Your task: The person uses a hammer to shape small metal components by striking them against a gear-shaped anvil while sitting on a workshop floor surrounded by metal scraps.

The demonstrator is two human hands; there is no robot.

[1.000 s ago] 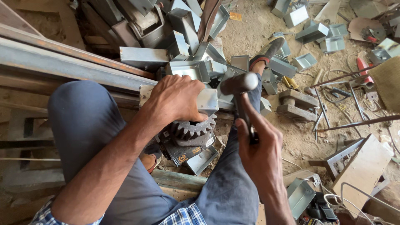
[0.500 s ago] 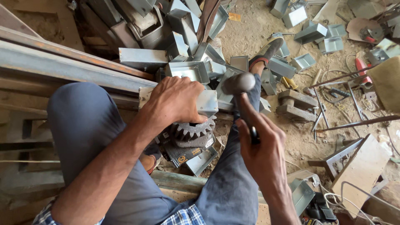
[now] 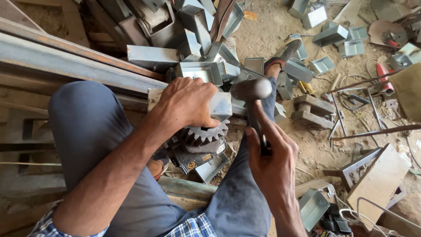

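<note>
While the left hand (image 3: 186,103) clamps down on a folded grey sheet-metal bracket (image 3: 219,105), that bracket rests atop a dark toothed steel gear (image 3: 202,135) between the person's knees. Right hand (image 3: 272,160): clenched round the handle of a steel-headed hammer (image 3: 252,90), head poised just beside the bracket's end. Risk: fingers lie close to the strike point; a glancing blow could catch them or skid the bracket off the gear. Surround: heap of similar grey brackets (image 3: 197,44), long rusty steel beam (image 3: 79,66), sandy floor (image 3: 272,35).
</note>
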